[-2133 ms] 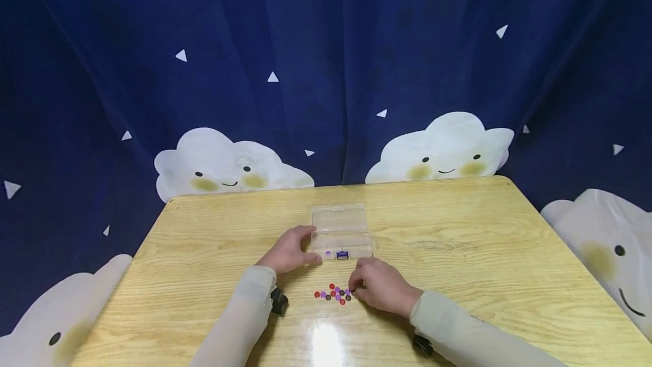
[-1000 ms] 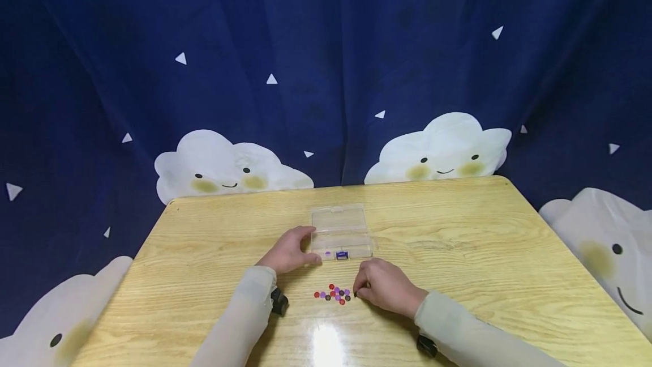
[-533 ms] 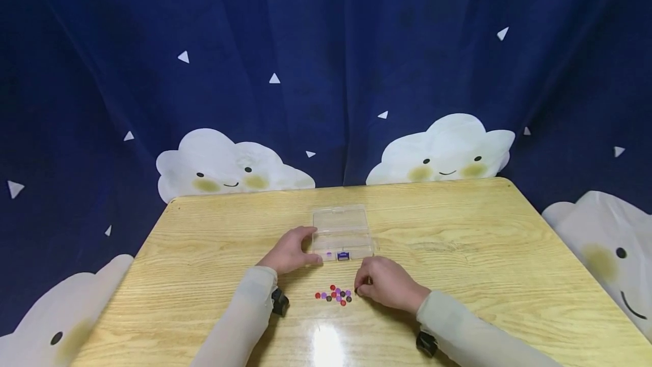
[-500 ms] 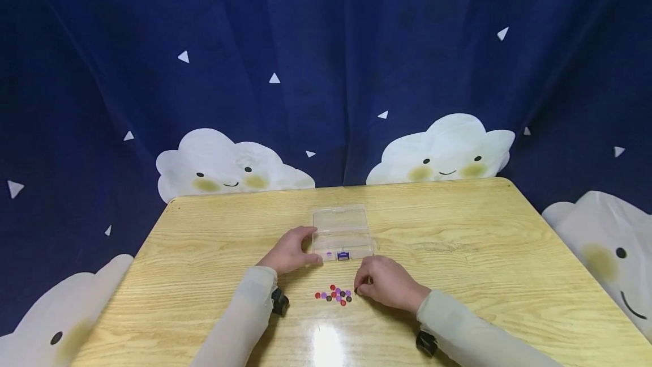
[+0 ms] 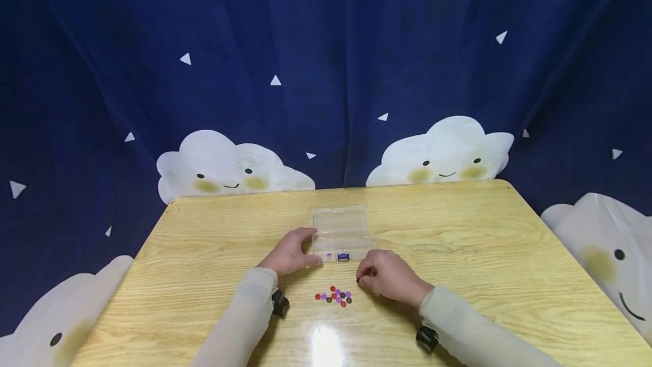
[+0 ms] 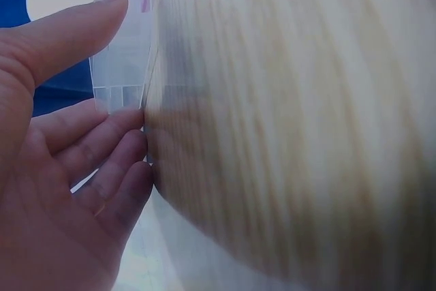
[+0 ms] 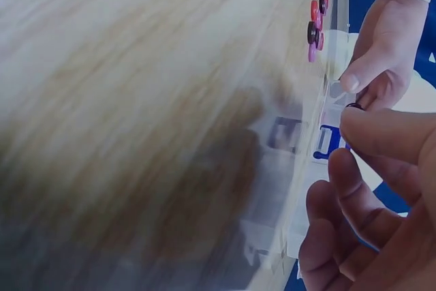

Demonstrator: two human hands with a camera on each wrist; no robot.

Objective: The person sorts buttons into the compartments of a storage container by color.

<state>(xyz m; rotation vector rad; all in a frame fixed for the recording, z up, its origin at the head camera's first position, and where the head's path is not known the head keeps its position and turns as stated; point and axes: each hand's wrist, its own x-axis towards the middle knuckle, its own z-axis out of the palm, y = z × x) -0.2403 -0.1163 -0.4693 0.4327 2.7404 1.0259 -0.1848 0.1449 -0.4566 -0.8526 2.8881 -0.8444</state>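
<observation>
A clear plastic box (image 5: 338, 240) lies on the table, its lid laid back and its inside split into compartments. My left hand (image 5: 289, 252) holds the box at its left end, thumb by the front corner and fingers along the side. In the right wrist view, the thumb and a finger of my right hand (image 7: 371, 189) pinch a small dark button (image 7: 353, 106). That hand is just off the table, in front of the box's right front corner. To its left lies a loose group of red, purple and black buttons (image 5: 333, 296).
A blue label or latch (image 5: 343, 257) marks the box's front, with a purple spot (image 5: 329, 255) beside it. The wooden table (image 5: 204, 276) ends at a dark blue curtain (image 5: 305, 44) with cloud prints. Each wrist wears a black camera.
My right hand has drawn a dark button away from the group's right side, then lifted it slightly towards the box. The left hand stays at the box.
</observation>
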